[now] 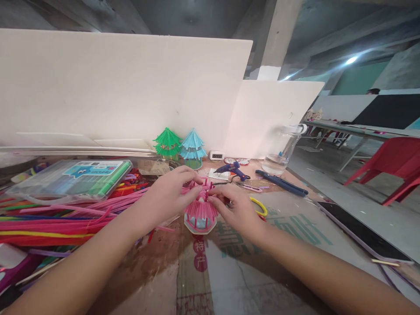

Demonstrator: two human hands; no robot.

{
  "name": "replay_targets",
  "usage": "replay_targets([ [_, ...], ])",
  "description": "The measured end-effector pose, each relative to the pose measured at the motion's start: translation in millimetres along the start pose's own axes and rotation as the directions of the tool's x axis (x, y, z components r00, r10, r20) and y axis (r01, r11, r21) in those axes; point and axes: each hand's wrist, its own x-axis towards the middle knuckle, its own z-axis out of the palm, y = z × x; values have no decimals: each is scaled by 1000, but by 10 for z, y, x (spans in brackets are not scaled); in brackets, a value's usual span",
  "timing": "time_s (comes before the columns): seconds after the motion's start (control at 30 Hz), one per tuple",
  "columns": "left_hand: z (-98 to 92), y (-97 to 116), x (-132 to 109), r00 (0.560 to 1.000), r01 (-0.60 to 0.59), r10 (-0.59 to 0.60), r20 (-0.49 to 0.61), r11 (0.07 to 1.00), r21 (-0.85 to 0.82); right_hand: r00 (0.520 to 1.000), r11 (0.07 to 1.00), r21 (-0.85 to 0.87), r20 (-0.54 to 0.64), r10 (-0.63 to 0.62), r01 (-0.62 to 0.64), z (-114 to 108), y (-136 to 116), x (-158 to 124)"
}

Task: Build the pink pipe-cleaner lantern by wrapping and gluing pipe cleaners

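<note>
A small pink pavilion model (201,213) with a ribbed roof stands upright on a pale polygonal base in front of me. My left hand (175,190) reaches over its upper part from the left, fingers bent against the pink top. From the right, my right hand (234,205) has thumb and fingertips pinched at the same upper part, by short pink upright pieces. Whether a separate small piece sits between those fingertips is hidden. Behind the hands stand two finished-looking pavilion models, one green (167,142) and one light blue (193,148).
Pink and coloured pipe cleaners (65,221) and a plastic marker case (68,179) lie left. A blue glue gun (232,169), small clock (217,155), yellow-handled scissors (260,206), dark blue tool (282,183), water jug (284,151) and phone (362,229) lie behind and right. White boards (124,92) stand behind.
</note>
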Motion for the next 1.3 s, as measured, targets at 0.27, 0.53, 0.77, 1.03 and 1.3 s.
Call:
replay_targets([
  [0.27, 16, 39, -24, 998, -56, 57, -34, 998, 21, 996, 996, 14, 25, 89, -89, 18, -85, 20],
  [0.53, 10, 32, -7, 999, -30, 32, -26, 998, 54, 991, 994, 2, 64, 113, -114, 20, -96, 45],
  [0.77, -4, 37, 4, 1000, -2, 2, 0, 999, 53, 992, 994, 5, 75, 105, -105, 8, -116, 63],
  [1.03, -12, 55, -2, 1000, -22, 21, 10, 998, 60, 992, 995, 10, 81, 95, -96, 1, -111, 67],
  [1.3, -15, 54, -1, 999, -28, 26, 20, 996, 88, 993, 996, 23, 83, 89, -91, 1, -104, 58],
])
